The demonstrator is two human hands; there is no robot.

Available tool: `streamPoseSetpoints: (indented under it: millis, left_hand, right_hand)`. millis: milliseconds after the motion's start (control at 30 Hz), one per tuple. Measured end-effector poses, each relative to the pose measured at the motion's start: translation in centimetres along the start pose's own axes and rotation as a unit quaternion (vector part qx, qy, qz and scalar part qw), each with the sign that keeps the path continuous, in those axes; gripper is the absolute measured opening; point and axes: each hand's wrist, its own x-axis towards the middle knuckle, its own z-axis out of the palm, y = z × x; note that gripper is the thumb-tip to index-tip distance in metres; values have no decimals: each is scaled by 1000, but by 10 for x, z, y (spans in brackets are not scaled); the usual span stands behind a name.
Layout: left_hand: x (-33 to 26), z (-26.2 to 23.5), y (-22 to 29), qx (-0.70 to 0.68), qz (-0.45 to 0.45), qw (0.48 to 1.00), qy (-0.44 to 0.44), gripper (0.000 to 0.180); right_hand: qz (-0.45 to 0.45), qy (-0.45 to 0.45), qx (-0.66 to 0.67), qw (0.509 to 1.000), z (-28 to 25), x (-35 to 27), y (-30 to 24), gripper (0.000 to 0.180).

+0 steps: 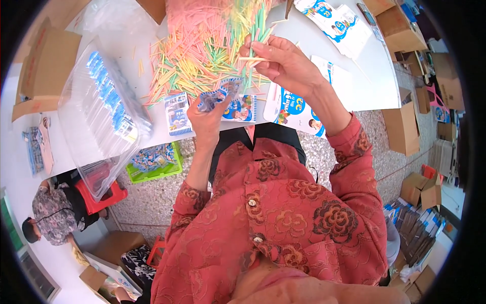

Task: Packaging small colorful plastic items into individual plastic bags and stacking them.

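Observation:
My left hand [205, 126] is closed on a small blue and white pouch [208, 102], whose mouth gapes and shows a silvery inside. Over the far side of the table, my right hand [291, 65] pinches a bunch of thin pastel sticks [260, 28], mostly green with a pale yellow one lying across the fingers. Beyond both hands spreads a big loose heap of pink, yellow and green sticks [187, 63]. Flat small packets [178, 114] lie at the table's near edge beside my left hand. Below my right wrist lies a larger white and blue bag [296, 109].
A clear plastic tray [76, 109] with a row of blue packets stands at the left. More printed bags [336, 25] lie at the far right. Under the table edge is a green crate [177, 164] of packets. Cardboard boxes [402, 126] stand around, and another person [58, 213] sits at the left.

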Motion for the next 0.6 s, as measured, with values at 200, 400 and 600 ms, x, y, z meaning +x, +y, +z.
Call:
streamPoseSetpoints:
  millis: [200, 400, 600]
  left_hand:
    - [2, 10, 11, 4, -19, 1000, 17, 13]
    - [-4, 7, 0, 21, -40, 999, 4, 21]
    - [-5, 13, 9, -36, -39, 999, -9, 18]
  right_hand:
    - [-13, -26, 18, 999, -3, 11, -2, 22]
    - [-100, 155, -58, 981, -8, 21, 16, 18]
    - [-174, 138, -194, 956, 7, 14, 26, 18]
